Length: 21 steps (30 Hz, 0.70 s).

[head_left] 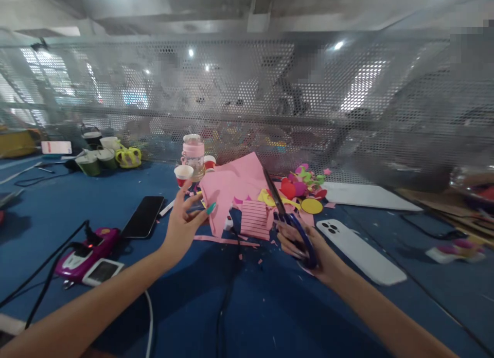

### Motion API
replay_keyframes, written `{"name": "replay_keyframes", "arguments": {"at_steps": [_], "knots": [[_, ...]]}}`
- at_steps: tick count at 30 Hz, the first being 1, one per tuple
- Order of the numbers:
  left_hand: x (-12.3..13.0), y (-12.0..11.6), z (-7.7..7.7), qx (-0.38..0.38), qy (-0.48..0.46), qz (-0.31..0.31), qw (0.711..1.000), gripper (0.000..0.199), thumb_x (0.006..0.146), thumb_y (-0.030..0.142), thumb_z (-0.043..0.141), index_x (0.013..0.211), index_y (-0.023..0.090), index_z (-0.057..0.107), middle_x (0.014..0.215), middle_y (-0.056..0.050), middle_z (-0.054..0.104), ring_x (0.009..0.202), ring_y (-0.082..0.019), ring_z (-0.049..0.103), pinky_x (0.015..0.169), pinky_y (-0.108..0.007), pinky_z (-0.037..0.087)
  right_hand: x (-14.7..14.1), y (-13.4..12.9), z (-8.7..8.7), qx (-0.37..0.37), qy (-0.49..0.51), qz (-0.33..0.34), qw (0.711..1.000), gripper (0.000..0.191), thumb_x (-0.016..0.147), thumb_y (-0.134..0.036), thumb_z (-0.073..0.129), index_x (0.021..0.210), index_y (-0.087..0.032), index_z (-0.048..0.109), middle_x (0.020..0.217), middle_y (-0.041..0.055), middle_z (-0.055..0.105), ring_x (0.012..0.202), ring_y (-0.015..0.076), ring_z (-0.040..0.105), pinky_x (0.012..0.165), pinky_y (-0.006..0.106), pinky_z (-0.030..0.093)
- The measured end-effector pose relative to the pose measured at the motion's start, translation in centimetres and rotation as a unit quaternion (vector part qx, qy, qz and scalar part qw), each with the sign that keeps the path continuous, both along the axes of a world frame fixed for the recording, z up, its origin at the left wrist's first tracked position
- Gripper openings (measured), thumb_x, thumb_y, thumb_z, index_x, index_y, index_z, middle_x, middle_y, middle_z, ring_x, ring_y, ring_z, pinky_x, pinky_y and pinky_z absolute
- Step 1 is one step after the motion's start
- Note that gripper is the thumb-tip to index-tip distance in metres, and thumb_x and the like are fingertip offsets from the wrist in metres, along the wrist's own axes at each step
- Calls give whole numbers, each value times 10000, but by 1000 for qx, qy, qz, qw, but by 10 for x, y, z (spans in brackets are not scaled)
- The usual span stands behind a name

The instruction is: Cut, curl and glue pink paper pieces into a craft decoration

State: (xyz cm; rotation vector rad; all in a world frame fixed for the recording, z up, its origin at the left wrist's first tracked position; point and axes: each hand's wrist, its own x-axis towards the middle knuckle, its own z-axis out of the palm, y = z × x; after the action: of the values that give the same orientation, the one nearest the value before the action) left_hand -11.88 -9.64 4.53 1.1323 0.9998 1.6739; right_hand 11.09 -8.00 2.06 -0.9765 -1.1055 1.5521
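My right hand point(295, 239) grips the dark blue handles of a pair of scissors point(278, 199), whose dark blades point up and to the left. Beside the left edge of some pink paper point(235, 185), my left hand point(184, 221) has its fingers apart, and the teal-nailed thumb overlaps the paper's edge. Between the hands lies a small pink piece with dark stripes point(254, 217). Under it runs a narrow pink strip point(227, 240), with small scraps around. Just right of the blades are a yellow oval point(311, 206) and a heap of coloured cutouts point(299, 185).
Behind my left hand stand a pink-topped bottle point(193, 155) and a red-and-white cup point(183, 175). A black phone point(142, 217) and a purple power strip point(90, 252) with cables lie left. A white phone point(358, 250) lies right, on the blue table point(270, 317). Perforated metal panels point(239, 101) rise behind.
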Motion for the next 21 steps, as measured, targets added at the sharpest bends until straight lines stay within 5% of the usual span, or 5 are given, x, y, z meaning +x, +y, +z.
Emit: {"name": "replay_keyframes", "arguments": {"at_steps": [4, 11, 21], "knots": [[-1, 2, 1, -24, 29, -21, 999, 373, 595, 210, 680, 961, 191, 614, 899, -40, 650, 714, -122, 615, 581, -187, 521, -4, -2, -4, 36, -18, -31, 999, 401, 468, -470, 708, 605, -214, 430, 371, -111, 289, 296, 39, 222, 309, 177, 186], [2, 10, 10, 8, 28, 14, 999, 404, 522, 174, 718, 912, 159, 613, 809, -14, 643, 651, -112, 610, 570, -215, 523, 0, -12, 7, 102, -126, 83, 983, 488, 586, -654, 526, 618, -169, 475, 407, -76, 360, 316, 46, 295, 317, 180, 243], [35, 37, 40, 92, -138, 81, 983, 312, 504, 151, 715, 793, 185, 603, 705, 41, 621, 624, -58, 586, 610, -171, 488, -2, -16, 8, 204, -281, 74, 935, 294, 690, -424, 567, 547, -179, 491, 378, -57, 381, 301, 64, 339, 305, 186, 267]]}}
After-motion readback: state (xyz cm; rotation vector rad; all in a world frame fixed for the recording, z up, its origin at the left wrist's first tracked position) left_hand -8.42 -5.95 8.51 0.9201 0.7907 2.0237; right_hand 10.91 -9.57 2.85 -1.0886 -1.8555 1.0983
